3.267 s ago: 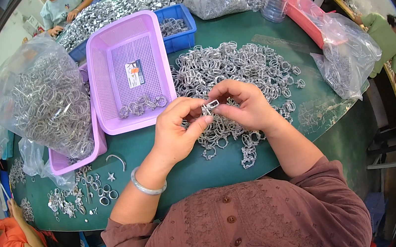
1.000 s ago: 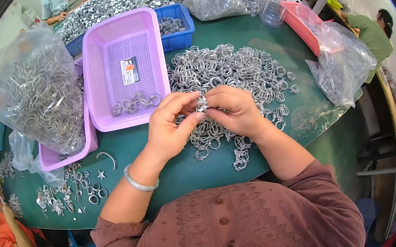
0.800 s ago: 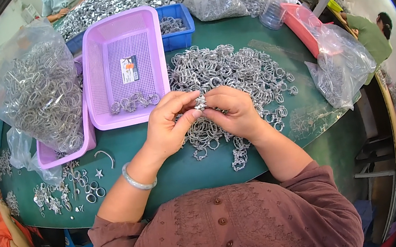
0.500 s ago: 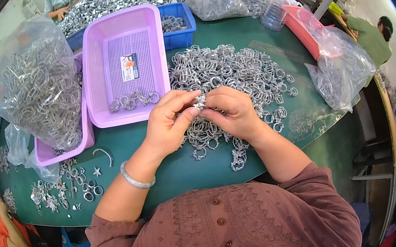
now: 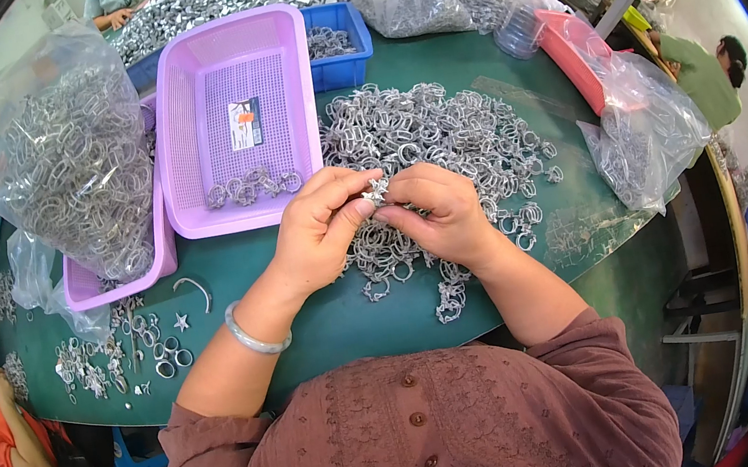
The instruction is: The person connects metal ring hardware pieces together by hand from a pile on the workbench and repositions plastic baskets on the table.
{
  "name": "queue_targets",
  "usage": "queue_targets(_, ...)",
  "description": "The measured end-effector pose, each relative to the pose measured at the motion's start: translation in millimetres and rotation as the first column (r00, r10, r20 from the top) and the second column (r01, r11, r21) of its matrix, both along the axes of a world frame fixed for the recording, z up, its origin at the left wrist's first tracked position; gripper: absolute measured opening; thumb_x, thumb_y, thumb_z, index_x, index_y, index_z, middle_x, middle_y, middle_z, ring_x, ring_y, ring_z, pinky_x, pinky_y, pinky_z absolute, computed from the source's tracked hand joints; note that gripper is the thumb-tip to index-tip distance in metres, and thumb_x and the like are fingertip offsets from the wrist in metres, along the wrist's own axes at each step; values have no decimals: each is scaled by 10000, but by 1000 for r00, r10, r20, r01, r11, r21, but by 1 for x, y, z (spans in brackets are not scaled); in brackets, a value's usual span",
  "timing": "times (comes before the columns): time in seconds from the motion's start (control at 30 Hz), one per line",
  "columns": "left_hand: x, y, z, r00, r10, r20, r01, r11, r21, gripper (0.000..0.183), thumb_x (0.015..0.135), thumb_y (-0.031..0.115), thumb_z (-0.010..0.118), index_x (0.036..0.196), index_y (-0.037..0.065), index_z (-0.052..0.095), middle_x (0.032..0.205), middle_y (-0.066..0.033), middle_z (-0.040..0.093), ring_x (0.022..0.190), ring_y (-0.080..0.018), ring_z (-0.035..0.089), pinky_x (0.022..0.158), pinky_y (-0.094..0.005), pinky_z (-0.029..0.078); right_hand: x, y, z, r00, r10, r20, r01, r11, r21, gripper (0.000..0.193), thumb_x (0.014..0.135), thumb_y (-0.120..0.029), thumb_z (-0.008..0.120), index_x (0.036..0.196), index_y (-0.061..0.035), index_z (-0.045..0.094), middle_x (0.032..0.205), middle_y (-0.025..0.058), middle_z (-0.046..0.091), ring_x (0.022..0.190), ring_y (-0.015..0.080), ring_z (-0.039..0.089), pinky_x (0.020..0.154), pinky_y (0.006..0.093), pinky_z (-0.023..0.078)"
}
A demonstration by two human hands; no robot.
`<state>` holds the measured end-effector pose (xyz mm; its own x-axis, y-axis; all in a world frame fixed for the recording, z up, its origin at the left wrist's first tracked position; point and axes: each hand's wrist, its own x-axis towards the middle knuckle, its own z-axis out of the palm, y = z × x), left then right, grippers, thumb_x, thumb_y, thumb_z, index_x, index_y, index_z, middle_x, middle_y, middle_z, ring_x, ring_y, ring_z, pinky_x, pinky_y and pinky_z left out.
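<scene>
Between my two hands, over the near side of a large heap of silver rings (image 5: pixel 436 131), is a small silver ring with star shapes on it (image 5: pixel 375 192). My left hand (image 5: pixel 321 226) pinches it from the left between thumb and forefinger. From the other side, the thumb and forefinger of my right hand (image 5: pixel 439 211) close on it too; its band is mostly hidden by the fingers. A lilac plastic basket (image 5: pixel 181 164) stands just beyond my left hand, with several rings (image 5: pixel 253 187) and a printed card (image 5: pixel 244 124) inside.
At left a clear bag of rings (image 5: pixel 77 169) leans in another lilac basket (image 5: pixel 121 287). Loose rings and a star piece (image 5: pixel 181 322) lie by my left forearm. A blue bin (image 5: pixel 343 69) and more bags stand at the back. Co-workers sit at left and far side.
Both hands stay nearly in place, still pinching the ring, which has turned slightly between the fingers. At the lower left, the co-worker's hand has shifted a little.
</scene>
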<state>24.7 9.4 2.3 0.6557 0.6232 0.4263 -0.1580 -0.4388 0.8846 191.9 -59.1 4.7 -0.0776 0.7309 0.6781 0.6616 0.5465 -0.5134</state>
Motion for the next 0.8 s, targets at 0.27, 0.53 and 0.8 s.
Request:
queue_targets(0.27,3,4,4,1000,10,-16,-10,1000,2,264,841,37,534,1100,20,585,920,-53,530,827,-123,498,718,-224,401,2,5,1,1000,-12,-12,13,999,33,181,640,-66,724,768,-39,598,732,85,591,646,246,578,551,320,465)
queue_targets(0.53,3,-1,-15,991,90,97,-69,976,-207,332,801,56,622,1121,4,550,872,-40,531,738,-82,513,663,-216,447,6,3,15,976,-41,-214,-32,945,-327,81,707,-48,655,772,-27,612,715,80,593,624,164,583,557,274,455)
queue_targets(0.8,4,7,-7,967,236,-100,-246,963,-107,185,820,58,573,991,1,613,805,-38,543,652,-78,513,605,-216,440,70,130,80,964,-267,-12,238,879,-413,205,743,-201,647,842,-22,657,711,77,630,647,137,571,607,281,460)
